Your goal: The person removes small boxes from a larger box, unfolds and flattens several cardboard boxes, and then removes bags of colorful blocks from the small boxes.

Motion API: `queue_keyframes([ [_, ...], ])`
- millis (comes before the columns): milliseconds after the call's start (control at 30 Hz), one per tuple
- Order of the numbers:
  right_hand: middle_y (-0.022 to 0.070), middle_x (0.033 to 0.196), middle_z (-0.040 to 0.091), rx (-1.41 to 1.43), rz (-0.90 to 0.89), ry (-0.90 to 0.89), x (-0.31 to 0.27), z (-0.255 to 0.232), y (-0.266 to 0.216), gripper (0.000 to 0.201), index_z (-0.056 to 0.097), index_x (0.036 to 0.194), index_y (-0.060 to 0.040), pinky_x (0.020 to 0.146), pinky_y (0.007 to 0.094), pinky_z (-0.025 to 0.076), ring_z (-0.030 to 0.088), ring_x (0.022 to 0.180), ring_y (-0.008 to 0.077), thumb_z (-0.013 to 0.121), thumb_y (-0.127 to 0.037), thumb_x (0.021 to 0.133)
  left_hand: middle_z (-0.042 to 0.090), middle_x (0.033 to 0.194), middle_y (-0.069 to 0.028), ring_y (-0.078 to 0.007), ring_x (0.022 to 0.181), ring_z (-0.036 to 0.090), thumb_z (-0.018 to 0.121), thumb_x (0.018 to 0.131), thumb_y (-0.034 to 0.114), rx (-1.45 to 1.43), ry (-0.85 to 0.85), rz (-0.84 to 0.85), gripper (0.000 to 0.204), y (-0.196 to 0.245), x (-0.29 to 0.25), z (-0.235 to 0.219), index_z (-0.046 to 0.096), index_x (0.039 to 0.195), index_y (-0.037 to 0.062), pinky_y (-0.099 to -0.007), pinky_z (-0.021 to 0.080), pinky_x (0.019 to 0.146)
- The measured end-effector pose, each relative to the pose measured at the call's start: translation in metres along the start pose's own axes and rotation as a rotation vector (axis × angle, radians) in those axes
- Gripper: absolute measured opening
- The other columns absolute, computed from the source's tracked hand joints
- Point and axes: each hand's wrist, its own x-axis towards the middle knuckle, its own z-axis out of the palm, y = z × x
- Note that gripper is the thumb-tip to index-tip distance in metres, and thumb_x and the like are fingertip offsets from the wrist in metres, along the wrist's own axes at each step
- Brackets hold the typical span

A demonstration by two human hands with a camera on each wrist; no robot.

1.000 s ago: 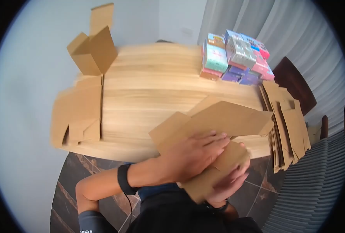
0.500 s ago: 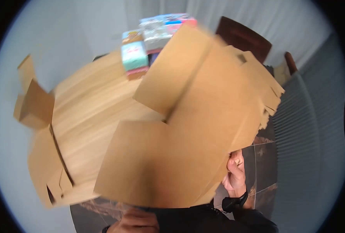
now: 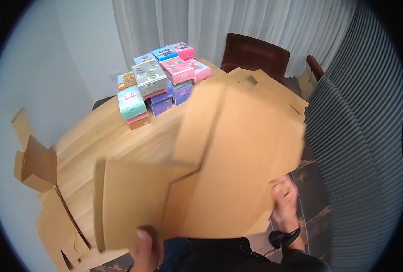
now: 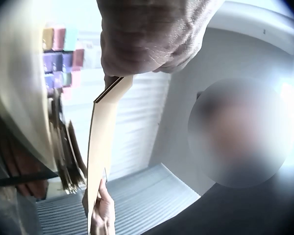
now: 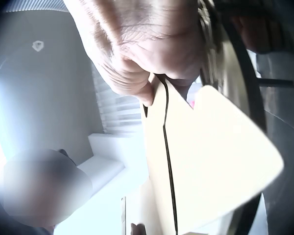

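A large brown cardboard carton blank (image 3: 242, 158), folded flat with creased flaps, is held up over the near side of the table. At its lower left my left hand (image 3: 147, 254) grips the edge, with the thumb on the face toward me. My right hand (image 3: 285, 204) pinches the right edge between thumb and fingers. In the right wrist view, the right hand (image 5: 142, 44) has its thumb on one side of the layered cardboard (image 5: 215, 156). The left wrist view shows the cardboard edge-on (image 4: 100, 147), running from the left hand (image 4: 152, 36) down to the right.
Several colourful small boxes (image 3: 149, 77) are stacked at the back of the wooden table (image 3: 106, 140). An opened carton (image 3: 38, 163) and flat cardboard (image 3: 58, 226) lie at the left end. More flat cardboard (image 3: 274, 86) lies behind the held blank, near a brown chair (image 3: 256, 54).
The head view has turned right. My left hand has left the top of the cardboard for its lower left edge. The cardboard has been raised and spread out, and its left flap now stands more toward me.
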Motion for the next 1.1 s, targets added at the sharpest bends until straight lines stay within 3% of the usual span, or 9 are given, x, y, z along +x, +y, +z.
queue_keyframes([
  [67, 0.0035, 0.112, 0.065, 0.019, -0.15, 0.131, 0.035, -0.008, -0.038, 0.041, 0.06, 0.122, -0.0023, 0.09, 0.0307, 0.055, 0.064, 0.102, 0.0137, 0.076, -0.031, 0.098, 0.048, 0.153, -0.0185, -0.0277, 0.139, 0.052, 0.051, 0.11, 0.038, -0.224, -0.431, -0.039, 0.057, 0.04, 0.037, 0.069, 0.041, 0.151, 0.0003, -0.0506, 0.043, 0.115],
  [167, 0.0117, 0.135, 0.065, 0.168, -0.238, 0.142, 0.111, -0.041, -0.084, 0.039, 0.052, 0.142, 0.005, 0.1, 0.0345, 0.057, 0.066, 0.119, 0.0196, 0.054, -0.017, 0.11, 0.044, 0.157, -0.0213, -0.0311, 0.134, 0.057, 0.049, 0.111, 0.025, -0.258, -0.631, 0.127, 0.056, 0.091, 0.077, 0.175, 0.032, 0.157, -0.0017, -0.0458, 0.044, 0.115],
  [233, 0.0118, 0.129, 0.068, 0.124, -0.162, 0.206, 0.177, -0.084, -0.093, 0.034, 0.056, 0.135, 0.0063, 0.098, 0.0339, 0.057, 0.069, 0.113, 0.0206, 0.055, -0.017, 0.109, 0.041, 0.16, -0.0236, -0.0316, 0.133, 0.059, 0.051, 0.111, 0.017, -0.086, -0.811, 0.25, 0.056, 0.088, 0.076, 0.188, 0.031, 0.158, -0.0047, -0.0427, 0.046, 0.113],
  [300, 0.0112, 0.118, 0.071, 0.034, -0.022, 0.28, 0.223, -0.106, -0.089, 0.027, 0.062, 0.125, 0.0046, 0.094, 0.0338, 0.058, 0.071, 0.102, 0.0208, 0.058, -0.015, 0.108, 0.047, 0.159, -0.0178, -0.0306, 0.136, 0.057, 0.056, 0.107, 0.015, 0.058, -0.951, 0.0, 0.054, 0.076, 0.055, 0.18, 0.04, 0.158, 0.0042, -0.0417, 0.042, 0.116],
  [400, 0.0077, 0.108, 0.072, -0.165, 0.046, 0.306, 0.26, -0.145, -0.048, 0.021, 0.065, 0.117, 0.0038, 0.087, 0.0327, 0.059, 0.071, 0.093, 0.0185, 0.06, -0.013, 0.106, 0.053, 0.154, -0.018, -0.0327, 0.137, 0.057, 0.056, 0.107, 0.014, 0.518, -0.984, 0.446, 0.044, 0.036, 0.047, 0.148, 0.053, 0.149, 0.003, -0.0404, 0.044, 0.113],
  [667, 0.0089, 0.101, 0.074, -0.228, 0.146, 0.224, 0.249, -0.127, -0.033, 0.023, 0.068, 0.112, 0.0056, 0.08, 0.0314, 0.058, 0.071, 0.087, 0.0161, 0.062, -0.016, 0.106, 0.057, 0.146, -0.0183, -0.0348, 0.113, 0.07, 0.063, 0.097, -0.002, 0.746, -0.629, 0.414, 0.029, -0.049, 0.046, 0.055, 0.068, 0.126, -0.0009, -0.042, 0.058, 0.094],
  [767, 0.0076, 0.096, 0.074, -0.445, 0.118, 0.29, 0.241, -0.117, -0.025, 0.028, 0.07, 0.111, 0.0076, 0.08, 0.0312, 0.058, 0.072, 0.085, 0.0162, 0.063, -0.019, 0.106, 0.06, 0.141, -0.0186, -0.033, 0.109, 0.071, 0.064, 0.094, -0.006, 0.751, -0.633, 0.473, 0.028, -0.051, 0.044, 0.059, 0.07, 0.12, -0.0016, -0.0411, 0.059, 0.092],
  [933, 0.0036, 0.067, 0.062, -0.794, 0.112, 0.255, 0.232, -0.109, -0.028, 0.041, 0.063, 0.088, 0.001, 0.041, 0.0267, 0.038, 0.051, 0.045, 0.0103, 0.071, -0.038, 0.099, 0.063, 0.137, -0.0173, -0.0326, 0.105, 0.071, 0.066, 0.091, -0.006, 0.731, -0.633, 0.526, 0.027, -0.053, 0.046, 0.06, 0.072, 0.117, -0.0014, -0.0407, 0.059, 0.089],
  [1100, 0.0027, 0.068, 0.06, -1.137, 0.12, 0.227, 0.226, -0.1, -0.053, 0.044, 0.063, 0.088, 0.0002, 0.044, 0.0269, 0.039, 0.052, 0.049, 0.0108, 0.074, -0.041, 0.097, 0.063, 0.135, -0.0174, -0.0333, 0.104, 0.071, 0.067, 0.09, -0.007, 0.744, -0.65, 0.552, 0.029, -0.051, 0.047, 0.059, 0.071, 0.117, -0.0019, -0.0419, 0.059, 0.088],
])
